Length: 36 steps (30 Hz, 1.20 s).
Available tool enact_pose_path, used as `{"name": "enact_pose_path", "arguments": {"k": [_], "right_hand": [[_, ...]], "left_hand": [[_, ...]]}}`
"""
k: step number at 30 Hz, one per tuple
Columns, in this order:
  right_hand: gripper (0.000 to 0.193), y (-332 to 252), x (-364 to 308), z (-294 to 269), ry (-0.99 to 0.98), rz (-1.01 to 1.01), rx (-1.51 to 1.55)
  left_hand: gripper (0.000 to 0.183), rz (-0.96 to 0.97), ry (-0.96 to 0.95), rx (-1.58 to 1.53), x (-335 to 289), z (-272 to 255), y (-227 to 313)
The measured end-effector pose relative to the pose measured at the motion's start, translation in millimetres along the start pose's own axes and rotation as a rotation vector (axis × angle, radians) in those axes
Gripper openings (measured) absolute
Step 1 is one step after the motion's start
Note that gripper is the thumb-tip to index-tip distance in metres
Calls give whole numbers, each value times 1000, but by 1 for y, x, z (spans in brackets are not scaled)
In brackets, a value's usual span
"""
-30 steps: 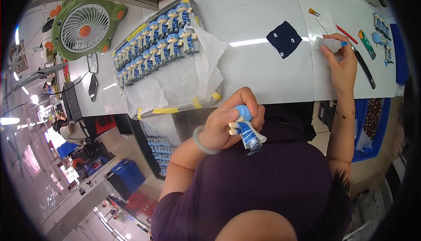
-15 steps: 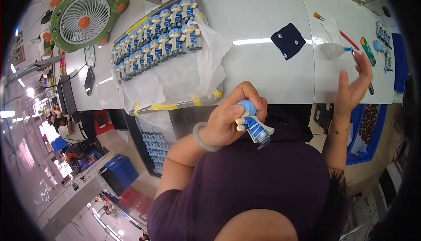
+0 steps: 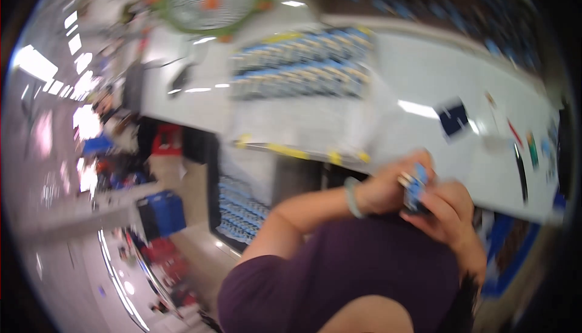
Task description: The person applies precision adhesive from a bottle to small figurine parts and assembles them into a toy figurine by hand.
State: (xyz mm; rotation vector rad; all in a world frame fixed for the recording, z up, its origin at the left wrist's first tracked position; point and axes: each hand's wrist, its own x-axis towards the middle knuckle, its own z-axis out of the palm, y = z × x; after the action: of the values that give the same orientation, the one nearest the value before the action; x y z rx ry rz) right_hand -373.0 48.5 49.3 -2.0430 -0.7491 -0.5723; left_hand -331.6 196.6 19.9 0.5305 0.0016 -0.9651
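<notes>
Close in front of my chest, my left hand (image 3: 388,181) grips a small blue-haired figurine (image 3: 415,187) in blue and grey clothes, its fingers curled round the upper part. My right hand (image 3: 445,212) is closed at the figurine's lower end, thumb and fingers against its dark base. Whether a small tool is also in my right hand cannot be seen through the blur. Beyond my left arm lies a tray (image 3: 285,150) edged with yellow tape. Two rows of similar figurines (image 3: 303,78) stand in its far part, with white sheeting in the near part.
A dark blue cloth (image 3: 453,119), a red stick (image 3: 515,132), a green item (image 3: 532,151) and a black slim tool (image 3: 521,172) lie on the right of the white table. A green fan (image 3: 209,0) stands far left. More figurines (image 3: 239,212) fill a lower tray beside my left arm.
My right hand has come in from the table's right side to the figurine. The whole view has shifted and blurred, and more figurines show at the far edge.
</notes>
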Motion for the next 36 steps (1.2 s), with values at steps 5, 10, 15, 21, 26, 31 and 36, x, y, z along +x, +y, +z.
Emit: {"name": "enact_pose_path", "arguments": {"k": [5,10,15,21,26,31,36], "right_hand": [[46,-7,-27,-4,54,51,-21],[42,-5,-28,-4,77,122,-10],[42,0,1,3,6,-31,-7],[20,6,11,3,79,-262,-64],[20,3,-4,-4,109,-313,-66],[17,3,-12,-15,112,-393,-101],[20,14,-18,-11,153,-225,17]], "left_hand": [[24,50,-149,-75,8,2,-24],[21,65,-153,-87,6,9,-20],[27,346,6,310,2,-5,1],[31,471,-267,413,-6,-6,21],[42,405,-299,534,-7,2,21],[59,141,-380,678,-16,11,43],[42,366,-450,1091,-19,12,52]]}}
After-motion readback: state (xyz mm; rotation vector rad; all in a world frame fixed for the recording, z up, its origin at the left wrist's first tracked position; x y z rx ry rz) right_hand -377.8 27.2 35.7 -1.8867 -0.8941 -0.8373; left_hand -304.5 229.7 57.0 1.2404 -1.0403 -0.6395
